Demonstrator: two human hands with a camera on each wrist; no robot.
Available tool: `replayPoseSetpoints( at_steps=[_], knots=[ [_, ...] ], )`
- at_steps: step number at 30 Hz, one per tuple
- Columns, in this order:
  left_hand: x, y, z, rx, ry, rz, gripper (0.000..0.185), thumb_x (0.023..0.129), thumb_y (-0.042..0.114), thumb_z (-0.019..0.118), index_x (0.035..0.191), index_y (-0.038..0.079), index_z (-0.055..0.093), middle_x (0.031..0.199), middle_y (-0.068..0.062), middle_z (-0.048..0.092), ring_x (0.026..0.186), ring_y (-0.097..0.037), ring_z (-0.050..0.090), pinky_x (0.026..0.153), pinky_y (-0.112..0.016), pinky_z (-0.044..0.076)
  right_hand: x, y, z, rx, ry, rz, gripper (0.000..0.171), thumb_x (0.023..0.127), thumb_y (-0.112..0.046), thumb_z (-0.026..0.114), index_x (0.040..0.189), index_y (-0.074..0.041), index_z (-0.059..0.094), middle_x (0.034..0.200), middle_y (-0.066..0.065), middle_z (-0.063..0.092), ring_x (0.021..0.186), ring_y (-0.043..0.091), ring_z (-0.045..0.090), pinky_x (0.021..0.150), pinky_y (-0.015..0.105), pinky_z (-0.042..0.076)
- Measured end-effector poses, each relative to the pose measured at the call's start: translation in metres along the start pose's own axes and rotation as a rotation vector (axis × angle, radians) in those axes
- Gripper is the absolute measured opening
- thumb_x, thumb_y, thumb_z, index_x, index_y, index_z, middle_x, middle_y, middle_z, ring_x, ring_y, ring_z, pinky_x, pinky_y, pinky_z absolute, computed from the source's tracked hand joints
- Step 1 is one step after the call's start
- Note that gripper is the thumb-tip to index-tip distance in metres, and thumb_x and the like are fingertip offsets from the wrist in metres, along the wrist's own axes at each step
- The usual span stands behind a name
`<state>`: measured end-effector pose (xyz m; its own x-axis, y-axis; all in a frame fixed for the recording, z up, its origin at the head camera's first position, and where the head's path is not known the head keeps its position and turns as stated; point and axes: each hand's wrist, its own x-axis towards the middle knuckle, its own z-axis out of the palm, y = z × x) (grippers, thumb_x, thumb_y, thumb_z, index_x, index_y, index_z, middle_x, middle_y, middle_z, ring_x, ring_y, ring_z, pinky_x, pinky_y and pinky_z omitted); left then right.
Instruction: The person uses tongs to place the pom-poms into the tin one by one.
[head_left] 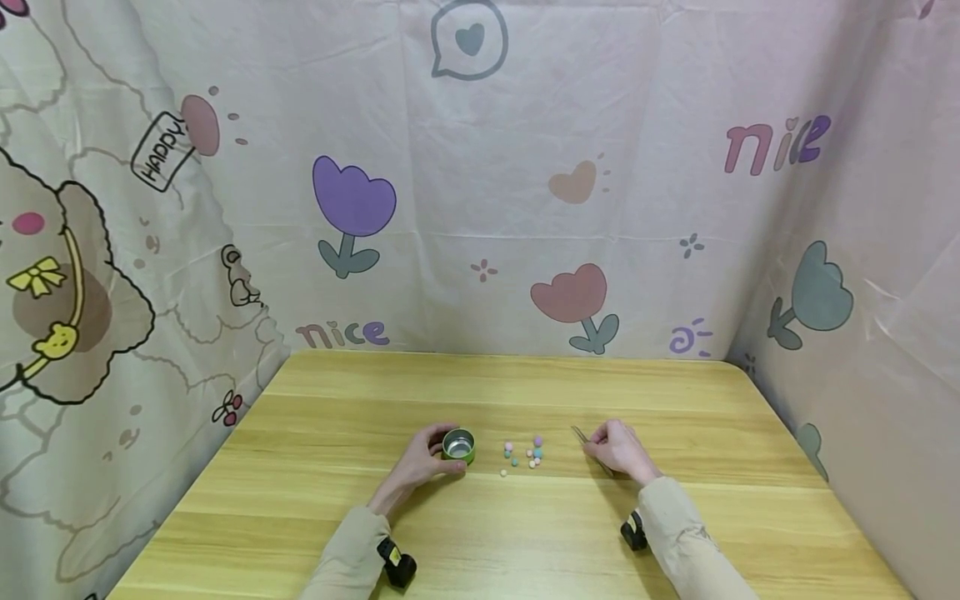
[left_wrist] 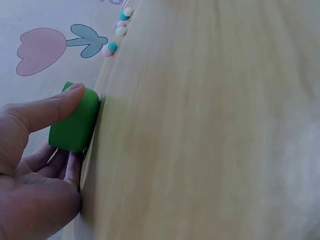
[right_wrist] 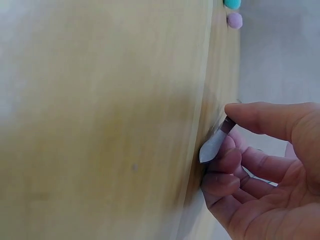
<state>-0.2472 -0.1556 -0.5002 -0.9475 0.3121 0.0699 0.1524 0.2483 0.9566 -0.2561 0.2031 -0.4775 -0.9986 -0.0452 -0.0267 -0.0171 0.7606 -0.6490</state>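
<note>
A small round green tin (head_left: 471, 458) with a silvery inside stands upright on the table, its mouth facing up. My left hand (head_left: 422, 461) grips it from the left, thumb on the near side and fingers round the far side. In the left wrist view the thumb lies across the tin's green wall (left_wrist: 75, 125). On the right, my right hand (head_left: 622, 450) pinches metal tweezers (head_left: 579, 434) between thumb and fingers, low over the tabletop. Their tips point away to the upper left; the right wrist view shows the flat rear end of the tweezers (right_wrist: 212, 147).
Several small pastel balls, among them a blue one (head_left: 537, 453) and a purple one (head_left: 537, 441), lie between the two hands. A cream ball (head_left: 503, 472) sits closer to me. Printed cloth (head_left: 465, 208) hangs behind the wooden table (head_left: 510, 533) and along both sides.
</note>
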Motion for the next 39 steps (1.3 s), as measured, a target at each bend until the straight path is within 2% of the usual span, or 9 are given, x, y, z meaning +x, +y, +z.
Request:
replayPoseSetpoints(
  at_steps=[6,12,17,21,23,27,31,35,39],
  knots=[
    [0.0,0.0,0.0,0.006,0.002,0.009,0.07,0.078,-0.001,0.083,0.138,-0.013,0.047,0.135,-0.032,0.055,0.126,-0.046,0.053,0.114,-0.058,0.041,-0.005,0.0,0.0,0.02,0.014,-0.011,0.012,0.086,-0.013,0.073,0.085,-0.002,0.069,0.081,0.007,0.07,0.074,0.015,0.06,0.068,0.029,0.052],
    [0.0,0.0,0.0,0.008,0.003,0.012,0.071,0.078,-0.001,0.083,0.137,-0.014,0.046,0.134,-0.033,0.055,0.126,-0.047,0.053,0.113,-0.059,0.041,-0.012,-0.001,-0.002,0.052,0.022,-0.036,0.015,0.09,-0.013,0.07,0.093,0.001,0.068,0.088,0.011,0.07,0.08,0.018,0.064,0.071,0.031,0.055],
    [0.0,-0.001,0.0,0.019,0.004,0.024,0.07,0.078,-0.001,0.083,0.136,-0.015,0.047,0.133,-0.033,0.056,0.124,-0.046,0.054,0.112,-0.058,0.043,-0.017,-0.004,-0.004,0.176,-0.005,-0.038,0.012,0.092,-0.009,0.066,0.094,0.003,0.066,0.084,0.011,0.069,0.072,0.015,0.064,0.064,0.026,0.055],
    [0.001,-0.001,0.0,0.015,0.008,0.02,0.07,0.078,-0.002,0.083,0.137,-0.015,0.047,0.133,-0.033,0.056,0.124,-0.046,0.054,0.112,-0.057,0.043,-0.019,-0.006,-0.006,0.309,-0.047,-0.05,0.01,0.095,-0.003,0.062,0.097,0.007,0.062,0.081,0.016,0.067,0.063,0.018,0.066,0.056,0.027,0.059],
    [0.001,0.0,0.0,0.008,0.012,0.013,0.07,0.078,-0.002,0.083,0.137,-0.015,0.047,0.133,-0.033,0.056,0.125,-0.046,0.054,0.113,-0.057,0.043,-0.019,-0.006,-0.007,0.343,-0.046,-0.065,0.01,0.095,-0.001,0.061,0.097,0.008,0.062,0.081,0.018,0.067,0.063,0.018,0.065,0.056,0.028,0.06],
    [0.0,-0.001,0.0,-0.005,0.011,0.005,0.07,0.078,-0.003,0.082,0.137,-0.014,0.047,0.134,-0.033,0.055,0.125,-0.046,0.054,0.113,-0.058,0.042,-0.019,-0.006,-0.01,0.339,-0.032,-0.114,0.011,0.097,-0.002,0.06,0.098,0.009,0.062,0.083,0.023,0.07,0.064,0.016,0.063,0.054,0.024,0.057],
    [0.0,-0.001,0.0,-0.02,0.01,-0.005,0.071,0.077,-0.003,0.082,0.138,-0.013,0.047,0.135,-0.032,0.054,0.126,-0.046,0.053,0.114,-0.058,0.041,-0.02,-0.008,-0.011,0.307,-0.008,-0.141,0.01,0.095,0.0,0.061,0.099,0.009,0.063,0.087,0.023,0.071,0.071,0.02,0.065,0.056,0.019,0.049],
    [0.001,-0.001,0.0,-0.022,0.009,-0.01,0.071,0.078,-0.003,0.082,0.138,-0.013,0.047,0.136,-0.032,0.054,0.127,-0.046,0.053,0.115,-0.058,0.04,-0.021,-0.008,-0.011,0.273,0.012,-0.153,0.009,0.093,0.003,0.062,0.099,0.009,0.064,0.088,0.021,0.07,0.078,0.025,0.068,0.062,0.017,0.051],
    [0.001,-0.002,0.0,-0.027,0.002,-0.01,0.071,0.079,-0.002,0.082,0.139,-0.013,0.046,0.136,-0.032,0.054,0.127,-0.046,0.053,0.114,-0.058,0.041,-0.022,-0.009,-0.01,0.225,0.034,-0.166,0.008,0.094,0.0,0.063,0.098,0.006,0.065,0.088,0.019,0.069,0.077,0.022,0.067,0.064,0.016,0.053]
  ],
)
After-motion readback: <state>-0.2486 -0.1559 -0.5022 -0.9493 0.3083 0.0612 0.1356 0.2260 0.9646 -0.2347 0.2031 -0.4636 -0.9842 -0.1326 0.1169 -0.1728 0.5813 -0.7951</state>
